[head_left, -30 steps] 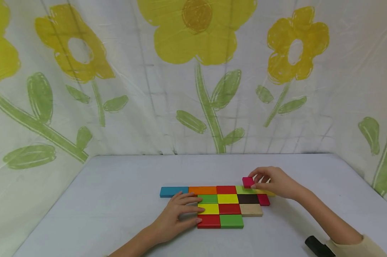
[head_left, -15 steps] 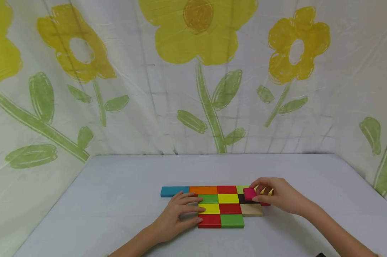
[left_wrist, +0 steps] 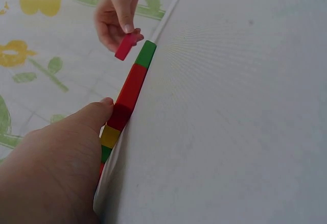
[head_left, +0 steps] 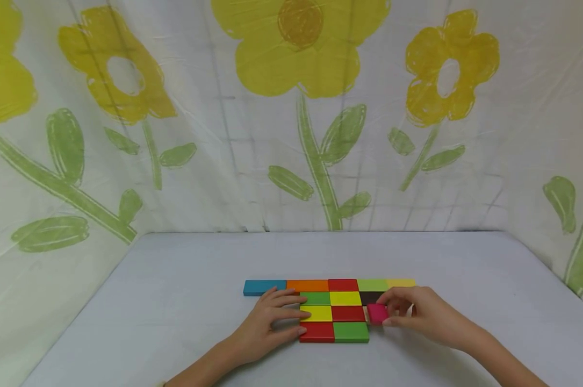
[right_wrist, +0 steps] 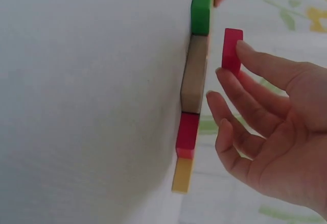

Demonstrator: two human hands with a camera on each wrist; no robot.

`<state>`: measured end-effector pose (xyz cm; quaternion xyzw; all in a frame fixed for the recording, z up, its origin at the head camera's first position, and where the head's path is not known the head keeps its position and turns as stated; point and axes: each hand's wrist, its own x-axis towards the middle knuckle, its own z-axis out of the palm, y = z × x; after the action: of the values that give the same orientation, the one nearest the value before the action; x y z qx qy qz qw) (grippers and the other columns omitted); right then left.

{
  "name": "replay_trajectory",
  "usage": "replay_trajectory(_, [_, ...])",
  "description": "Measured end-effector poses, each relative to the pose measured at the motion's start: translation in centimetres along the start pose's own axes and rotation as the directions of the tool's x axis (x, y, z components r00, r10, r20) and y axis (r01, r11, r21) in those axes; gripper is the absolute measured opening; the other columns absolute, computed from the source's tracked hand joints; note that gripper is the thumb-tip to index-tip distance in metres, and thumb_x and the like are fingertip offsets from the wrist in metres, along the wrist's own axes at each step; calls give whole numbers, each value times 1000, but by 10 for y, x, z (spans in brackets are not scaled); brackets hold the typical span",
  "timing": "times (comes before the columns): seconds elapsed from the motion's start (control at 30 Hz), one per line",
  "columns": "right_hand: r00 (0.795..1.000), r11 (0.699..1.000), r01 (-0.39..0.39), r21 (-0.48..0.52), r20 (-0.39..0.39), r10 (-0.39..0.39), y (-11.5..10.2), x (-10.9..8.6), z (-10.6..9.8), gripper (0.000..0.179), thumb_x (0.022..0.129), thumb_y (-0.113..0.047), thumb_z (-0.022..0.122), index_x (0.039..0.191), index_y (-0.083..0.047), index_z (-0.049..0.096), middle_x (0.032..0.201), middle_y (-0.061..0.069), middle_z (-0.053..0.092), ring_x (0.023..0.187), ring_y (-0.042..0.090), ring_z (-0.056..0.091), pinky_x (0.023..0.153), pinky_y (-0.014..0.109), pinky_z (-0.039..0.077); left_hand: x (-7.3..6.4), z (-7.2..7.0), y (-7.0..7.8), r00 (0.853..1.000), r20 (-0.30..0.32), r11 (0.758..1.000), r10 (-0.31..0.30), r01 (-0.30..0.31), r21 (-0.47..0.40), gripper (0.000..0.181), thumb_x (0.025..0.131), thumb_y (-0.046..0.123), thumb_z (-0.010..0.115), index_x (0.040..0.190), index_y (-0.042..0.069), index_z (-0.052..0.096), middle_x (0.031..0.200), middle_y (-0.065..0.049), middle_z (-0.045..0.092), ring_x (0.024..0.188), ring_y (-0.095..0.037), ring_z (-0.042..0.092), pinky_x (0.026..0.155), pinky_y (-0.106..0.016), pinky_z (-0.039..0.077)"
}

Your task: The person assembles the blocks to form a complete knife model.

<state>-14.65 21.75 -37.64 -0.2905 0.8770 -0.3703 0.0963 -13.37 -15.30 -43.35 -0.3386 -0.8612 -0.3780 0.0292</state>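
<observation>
My right hand pinches a small pinkish-red block between thumb and fingertips. In the head view the block overlaps the plain wooden block at the right end of the third row; the right wrist view shows it held above the rows. My left hand lies with extended fingers against the left ends of the lower rows, fingertips at the green block, yellow block and red block. A green block ends the nearest row. Another pinkish-red block shows in the right wrist view.
The farthest row runs from a blue block through orange and red to light green and yellow. A dark brown block is partly covered by my right hand. Behind the white table hangs a flowered curtain.
My right hand has carried the pinkish-red block toward me, from over the light green block, past the dark brown one, to over the wooden block. My left hand stays in place.
</observation>
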Motion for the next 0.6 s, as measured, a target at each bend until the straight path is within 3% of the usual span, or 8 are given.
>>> replay_trajectory(0.13, [1000, 1000, 13, 18, 22, -13, 3, -3, 3, 26, 92, -21, 83, 114, -11, 73, 90, -14, 67, 81, 2, 58, 67, 23, 53, 1, 0, 0, 1000, -7, 1000, 14, -14, 17, 26, 102, 36, 71, 125, 26, 79, 144, 5, 66, 143, -29, 52, 118, -76, 25])
replay_trajectory(0.4, [998, 999, 23, 40, 64, -25, 29, -1, 11, 21, 92, -23, 84, 111, -17, 74, 87, -15, 68, 79, 3, 61, 64, 23, 54, 2, 0, 0, 1000, 10, 1000, -4, 4, 4, 28, 103, 38, 70, 126, 26, 79, 144, 5, 66, 144, -29, 51, 119, -76, 23])
replay_trajectory(0.6, [996, 996, 50, 68, 71, -55, 15, -3, 13, 21, 90, -17, 85, 106, -13, 72, 84, -15, 67, 77, 2, 60, 61, 23, 52, 2, 0, 1, 1000, 10, 1000, -12, 12, 11, 28, 103, 39, 69, 126, 26, 79, 144, 6, 66, 144, -29, 51, 119, -75, 24])
